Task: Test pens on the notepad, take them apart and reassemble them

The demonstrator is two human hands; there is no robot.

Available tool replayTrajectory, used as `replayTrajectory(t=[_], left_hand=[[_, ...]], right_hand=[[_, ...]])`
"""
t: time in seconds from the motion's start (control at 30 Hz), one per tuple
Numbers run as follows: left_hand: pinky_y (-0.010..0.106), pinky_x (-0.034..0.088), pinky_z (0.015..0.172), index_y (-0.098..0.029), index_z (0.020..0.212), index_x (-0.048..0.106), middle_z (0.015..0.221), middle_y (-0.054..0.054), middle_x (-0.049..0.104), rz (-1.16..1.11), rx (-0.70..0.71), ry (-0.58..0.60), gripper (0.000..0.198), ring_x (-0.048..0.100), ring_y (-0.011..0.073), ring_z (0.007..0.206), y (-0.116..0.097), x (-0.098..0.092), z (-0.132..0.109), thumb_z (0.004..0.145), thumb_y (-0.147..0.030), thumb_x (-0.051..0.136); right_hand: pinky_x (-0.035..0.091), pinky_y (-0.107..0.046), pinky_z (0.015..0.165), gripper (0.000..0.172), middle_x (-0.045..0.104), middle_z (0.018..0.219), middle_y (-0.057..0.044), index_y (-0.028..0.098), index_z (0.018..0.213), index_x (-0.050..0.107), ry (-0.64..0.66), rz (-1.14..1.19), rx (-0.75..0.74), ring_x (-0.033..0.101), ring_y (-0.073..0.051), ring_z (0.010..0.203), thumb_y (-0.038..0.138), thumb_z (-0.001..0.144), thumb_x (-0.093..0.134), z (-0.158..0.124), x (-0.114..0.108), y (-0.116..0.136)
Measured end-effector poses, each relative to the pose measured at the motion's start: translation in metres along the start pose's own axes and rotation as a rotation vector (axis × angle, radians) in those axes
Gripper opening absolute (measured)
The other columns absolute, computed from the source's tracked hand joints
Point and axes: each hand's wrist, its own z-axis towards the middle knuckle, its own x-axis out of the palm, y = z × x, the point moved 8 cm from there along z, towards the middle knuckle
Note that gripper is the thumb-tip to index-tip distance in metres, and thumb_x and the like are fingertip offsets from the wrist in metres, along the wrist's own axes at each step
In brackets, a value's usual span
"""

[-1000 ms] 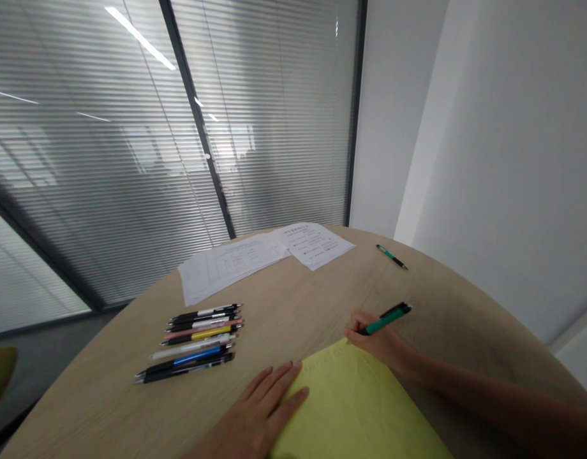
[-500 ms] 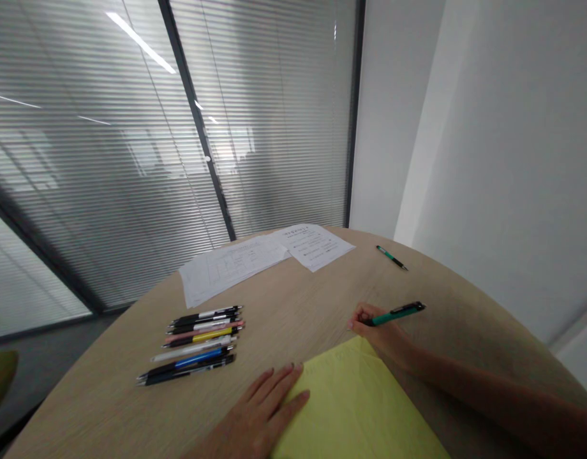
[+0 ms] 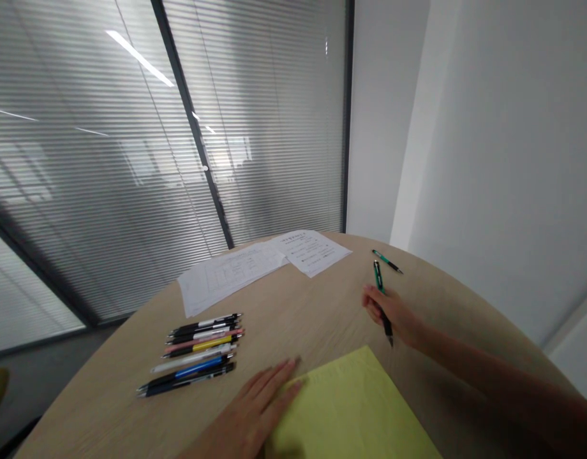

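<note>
Clock centred on the yellow sheet point(image 3: 355, 408), 12 = away from the person. Sheet lies on the rounded wood-look table point(image 3: 293, 306), near end cut off by frame.

Left hand point(image 3: 248, 411) at 9: flat, fingers extended, gripping nothing. Thumb over the sheet's left side; fingertips blurred, can't tell if the rest touch it.

Row of pens point(image 3: 193, 359) between 9 and 10, side by side, tips mostly toward 9. Near to far: dark, blue/black, white, yellow/black, pink, then black and black/white barrels.

Right hand point(image 3: 396, 315) at 1, past the sheet's far corner: narrow, curled grip around a green-and-black pen point(image 3: 378, 276). Tip toward 6, clip end toward 12. Can't tell if tip touches the table.

Second green pen point(image 3: 388, 262) between 12 and 1, lying on the table beyond the right hand.

Printed papers point(image 3: 245, 271) between 10 and 12, overlapping by the far rim; print too small to read.

Behind: blinds point(image 3: 274, 140) at 11, pale wall point(image 3: 504, 159) at 1.
</note>
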Motion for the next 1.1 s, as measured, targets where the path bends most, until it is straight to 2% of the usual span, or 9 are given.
replayTrajectory(t=[0.07, 0.17, 0.3, 0.47, 0.6, 0.7, 0.8, 0.9, 1.1], left_hand=[[0.04, 0.031, 0.097, -0.02, 0.136, 0.011, 0.138, 0.011, 0.026, -0.009, -0.037, 0.002, 0.07, 0.03, 0.0253, 0.123, 0.01, 0.004, -0.002, 0.081, -0.057, 0.033], [0.044, 0.029, 0.097, -0.021, 0.137, 0.007, 0.139, 0.011, 0.024, -0.044, -0.074, 0.011, 0.075, 0.03, 0.0272, 0.122, 0.024, 0.011, -0.003, 0.079, -0.06, 0.036], [0.049, 0.025, 0.098, -0.023, 0.136, 0.008, 0.14, 0.011, 0.023, -0.098, -0.101, 0.063, 0.081, 0.026, 0.0295, 0.124, 0.034, 0.023, -0.001, 0.074, -0.062, 0.042], [0.052, 0.021, 0.098, -0.025, 0.136, 0.01, 0.141, 0.011, 0.016, -0.107, -0.158, 0.149, 0.082, 0.02, 0.0306, 0.126, 0.039, 0.035, -0.003, 0.072, -0.057, 0.05], [0.052, 0.021, 0.098, -0.025, 0.136, 0.013, 0.141, 0.01, 0.016, -0.122, -0.162, 0.143, 0.078, 0.019, 0.0307, 0.126, 0.04, 0.034, -0.004, 0.073, -0.056, 0.05], [0.052, 0.021, 0.098, -0.024, 0.135, 0.015, 0.141, 0.011, 0.017, -0.112, -0.154, 0.15, 0.077, 0.019, 0.0304, 0.126, 0.039, 0.033, -0.003, 0.074, -0.057, 0.048], [0.052, 0.022, 0.098, -0.023, 0.135, 0.015, 0.141, 0.012, 0.017, -0.102, -0.14, 0.155, 0.076, 0.02, 0.0307, 0.126, 0.038, 0.032, -0.003, 0.075, -0.057, 0.046], [0.051, 0.024, 0.098, -0.025, 0.136, 0.013, 0.141, 0.011, 0.017, -0.097, -0.112, 0.115, 0.075, 0.021, 0.0306, 0.125, 0.037, 0.03, -0.003, 0.076, -0.056, 0.046], [0.051, 0.024, 0.098, -0.026, 0.136, 0.009, 0.141, 0.01, 0.019, -0.084, -0.097, 0.104, 0.076, 0.023, 0.0307, 0.125, 0.037, 0.032, -0.003, 0.076, -0.056, 0.046]], right_hand=[[0.02, -0.02, 0.034, 0.045, 0.029, 0.038, 0.011, 0.017, 0.079, 0.049, -0.001, 0.038, -0.016, 0.024, -0.006, 0.031, 0.061, 0.068, 0.045, 0.0, 0.0, 0.011], [0.02, -0.018, 0.033, 0.05, 0.03, 0.038, 0.013, 0.018, 0.103, 0.043, 0.002, 0.106, -0.058, 0.024, -0.006, 0.03, 0.059, 0.074, 0.039, 0.001, 0.002, 0.02], [0.022, -0.017, 0.032, 0.047, 0.033, 0.038, 0.012, 0.021, 0.109, 0.039, 0.007, 0.155, -0.112, 0.027, -0.006, 0.03, 0.055, 0.077, 0.037, 0.008, 0.006, 0.026], [0.03, -0.017, 0.035, 0.026, 0.051, 0.051, 0.007, 0.022, 0.093, 0.043, -0.024, 0.277, -0.069, 0.044, -0.007, 0.037, 0.039, 0.074, 0.044, 0.023, 0.009, 0.038], [0.024, -0.015, 0.031, 0.013, 0.044, 0.045, 0.008, 0.019, 0.071, 0.046, 0.04, 0.402, -0.009, 0.035, -0.004, 0.032, 0.031, 0.067, 0.047, 0.033, 0.015, 0.054], [0.017, -0.016, 0.027, 0.032, 0.032, 0.036, 0.009, 0.018, 0.054, 0.043, 0.158, 0.46, 0.066, 0.023, -0.004, 0.027, 0.044, 0.072, 0.041, 0.036, 0.022, 0.061], [0.017, -0.017, 0.026, 0.05, 0.023, 0.031, 0.008, 0.019, 0.041, 0.034, 0.307, 0.556, 0.127, 0.018, -0.004, 0.026, 0.056, 0.075, 0.032, 0.036, 0.028, 0.064], [0.018, -0.017, 0.026, 0.052, 0.02, 0.029, 0.008, 0.02, 0.037, 0.03, 0.412, 0.635, 0.156, 0.015, -0.005, 0.026, 0.053, 0.077, 0.029, 0.036, 0.027, 0.064], [0.018, -0.018, 0.026, 0.051, 0.018, 0.029, 0.008, 0.02, 0.036, 0.029, 0.49, 0.71, 0.178, 0.012, -0.006, 0.027, 0.051, 0.077, 0.024, 0.036, 0.019, 0.068]])
